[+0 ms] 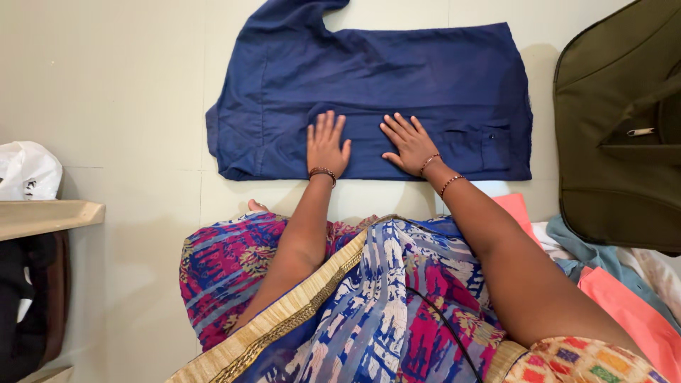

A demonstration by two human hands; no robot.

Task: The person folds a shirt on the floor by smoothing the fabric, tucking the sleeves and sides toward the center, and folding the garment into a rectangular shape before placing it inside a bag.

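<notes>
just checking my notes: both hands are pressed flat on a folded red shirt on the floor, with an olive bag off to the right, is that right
Not quite: the shirt is dark blue, not red. The head view shows the left hand and right hand pressed flat on it, folded on the floor, with the olive bag off to the right.

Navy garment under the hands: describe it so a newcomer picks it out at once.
On the pale tiled floor, ahead of the person's knees, lies the navy garment, spread flat and partly folded. Both hands, left hand and right hand, press on it; the olive bag sits to its right.
</notes>
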